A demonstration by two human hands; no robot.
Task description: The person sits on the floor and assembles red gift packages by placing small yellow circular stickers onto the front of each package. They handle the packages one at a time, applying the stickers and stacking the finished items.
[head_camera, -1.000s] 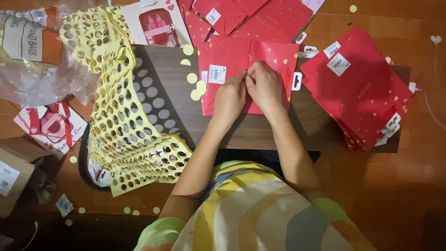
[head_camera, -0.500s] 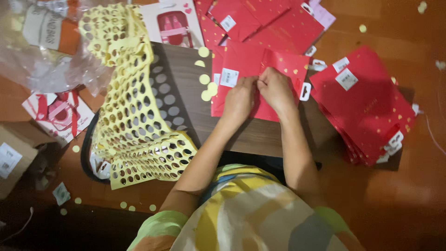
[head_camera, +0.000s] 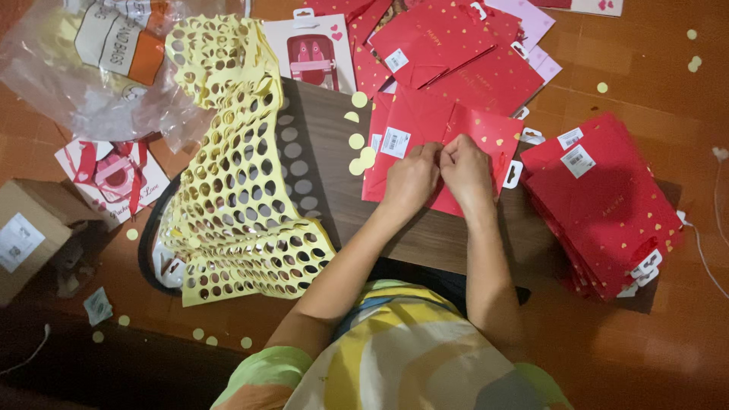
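Observation:
A flat red paper bag with gold dots and a white sticker lies on the dark wooden board. My left hand and my right hand rest side by side on it, fingertips pinched together at its middle. What the fingertips pinch is too small to tell. Round yellow stickers lie on the board just left of the bag.
A stack of red bags lies at the right, more red bags at the top. Yellow punched-out sticker sheets drape over the board's left side. A clear plastic bag, pink-and-white packs and a cardboard box lie left.
Both hands stay pinched at the same spot on the red bag. The view has shifted a little; nothing else moved.

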